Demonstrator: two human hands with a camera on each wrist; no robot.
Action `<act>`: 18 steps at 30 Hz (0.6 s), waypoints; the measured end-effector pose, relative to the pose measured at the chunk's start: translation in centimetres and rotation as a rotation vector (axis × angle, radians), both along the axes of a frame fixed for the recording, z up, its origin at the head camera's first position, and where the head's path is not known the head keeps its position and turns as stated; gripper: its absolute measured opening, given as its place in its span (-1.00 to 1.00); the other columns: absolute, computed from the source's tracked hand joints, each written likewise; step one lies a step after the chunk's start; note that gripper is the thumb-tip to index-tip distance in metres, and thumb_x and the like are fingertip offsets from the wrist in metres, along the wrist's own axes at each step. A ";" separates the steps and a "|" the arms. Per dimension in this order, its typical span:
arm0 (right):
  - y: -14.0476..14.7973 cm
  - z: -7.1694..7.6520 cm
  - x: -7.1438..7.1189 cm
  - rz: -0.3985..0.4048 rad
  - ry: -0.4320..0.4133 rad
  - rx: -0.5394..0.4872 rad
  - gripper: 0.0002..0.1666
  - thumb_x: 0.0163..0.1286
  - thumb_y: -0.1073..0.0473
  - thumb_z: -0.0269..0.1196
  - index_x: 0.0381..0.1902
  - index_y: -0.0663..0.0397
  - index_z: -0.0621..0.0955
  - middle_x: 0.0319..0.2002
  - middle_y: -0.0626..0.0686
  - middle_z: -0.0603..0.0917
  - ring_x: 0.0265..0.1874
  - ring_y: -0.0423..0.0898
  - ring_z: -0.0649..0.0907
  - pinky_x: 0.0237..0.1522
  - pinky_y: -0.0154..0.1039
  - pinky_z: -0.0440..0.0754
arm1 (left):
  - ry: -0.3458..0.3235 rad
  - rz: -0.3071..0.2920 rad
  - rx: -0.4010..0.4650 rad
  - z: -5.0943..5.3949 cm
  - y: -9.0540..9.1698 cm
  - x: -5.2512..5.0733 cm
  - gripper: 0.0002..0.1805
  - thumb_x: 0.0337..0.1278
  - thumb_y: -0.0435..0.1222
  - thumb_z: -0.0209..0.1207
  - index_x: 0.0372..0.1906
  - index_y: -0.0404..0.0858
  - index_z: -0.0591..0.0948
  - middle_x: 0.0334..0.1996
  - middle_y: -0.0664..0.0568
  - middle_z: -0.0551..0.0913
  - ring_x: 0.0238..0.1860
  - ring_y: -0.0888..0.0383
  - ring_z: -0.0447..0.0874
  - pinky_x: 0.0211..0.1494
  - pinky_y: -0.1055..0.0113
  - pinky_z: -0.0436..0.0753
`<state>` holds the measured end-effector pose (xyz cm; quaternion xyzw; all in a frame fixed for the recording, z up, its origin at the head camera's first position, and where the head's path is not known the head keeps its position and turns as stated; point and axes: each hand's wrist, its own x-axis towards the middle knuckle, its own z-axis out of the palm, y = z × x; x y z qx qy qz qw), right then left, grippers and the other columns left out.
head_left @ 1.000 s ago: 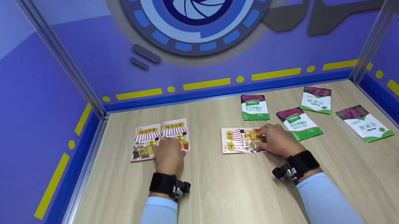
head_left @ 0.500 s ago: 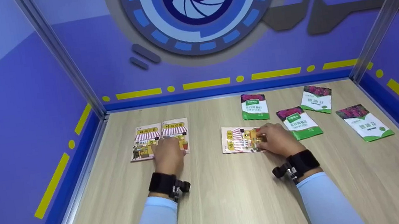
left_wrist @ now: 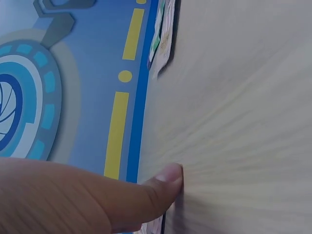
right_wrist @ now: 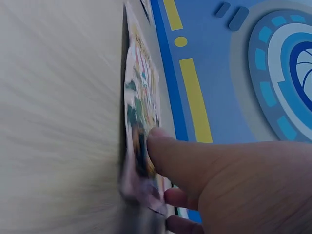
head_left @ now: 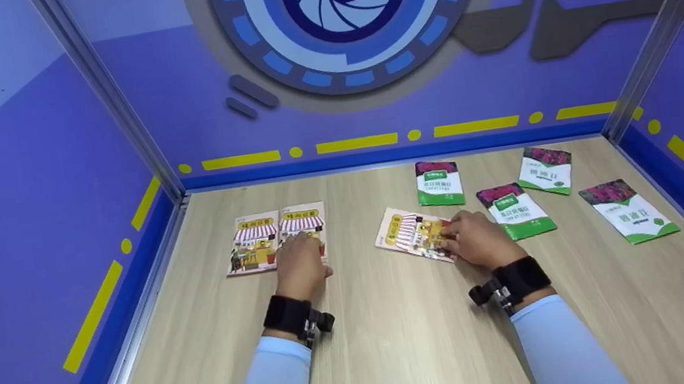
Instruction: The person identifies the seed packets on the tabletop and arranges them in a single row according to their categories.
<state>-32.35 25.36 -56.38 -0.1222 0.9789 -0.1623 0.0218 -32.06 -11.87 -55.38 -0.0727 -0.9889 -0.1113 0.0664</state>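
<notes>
Two pink seed packets with striped shop awnings lie side by side at left in the head view, a left packet (head_left: 251, 247) and a right packet (head_left: 302, 218). My left hand (head_left: 299, 267) rests over the lower part of the right one, its thumb (left_wrist: 146, 195) stretched out along the table in the left wrist view. A third pink seed packet (head_left: 406, 234) lies aslant near the middle, its awning end pointing left. My right hand (head_left: 482, 239) pinches its right end; in the right wrist view the thumb (right_wrist: 165, 151) presses on the printed face and that end looks raised.
Right of my right hand lie several green-and-white flower seed packets: one at the back (head_left: 439, 183), one beside my hand (head_left: 516, 212), one far right (head_left: 628, 210) and one behind (head_left: 545, 170). Blue-purple panels enclose the wooden table (head_left: 388, 344) at back and sides.
The third pink packet has turned, its awning end swinging away from me, with my right hand on its other end. My left hand has slid slightly right over its packet.
</notes>
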 end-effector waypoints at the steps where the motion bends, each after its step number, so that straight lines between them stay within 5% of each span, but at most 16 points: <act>1: -0.1 0.1 0.0 0.000 -0.008 0.003 -0.60 0.49 -0.03 0.33 0.19 -0.08 0.76 0.15 0.18 0.64 0.13 0.22 0.61 0.16 0.21 0.61 | 0.002 0.006 0.001 -0.1 0.0 0.1 -0.56 -0.34 -0.14 0.70 -0.31 -0.20 0.73 -0.13 -0.15 0.71 0.01 -0.22 0.66 0.08 -0.15 0.63; 11: -1.0 0.0 -0.1 0.061 0.005 -0.040 -0.62 0.37 0.11 0.44 0.08 0.16 0.77 0.40 0.25 0.55 0.40 0.25 0.53 0.44 0.20 0.47 | -0.005 0.047 0.019 -0.5 -0.2 0.0 -0.39 -0.37 -0.09 0.71 -0.09 -0.22 0.76 0.01 -0.18 0.69 0.12 -0.21 0.60 0.10 -0.19 0.60; 18: -3.0 -0.1 -0.3 0.049 0.008 -0.052 -0.63 0.39 -0.04 0.43 0.04 0.03 0.77 0.13 0.07 0.68 0.12 0.11 0.61 0.20 0.15 0.61 | -0.007 0.053 0.043 -0.7 -0.3 -0.1 -0.39 -0.36 -0.11 0.71 -0.07 -0.25 0.77 0.08 -0.18 0.69 0.13 -0.19 0.62 0.12 -0.18 0.58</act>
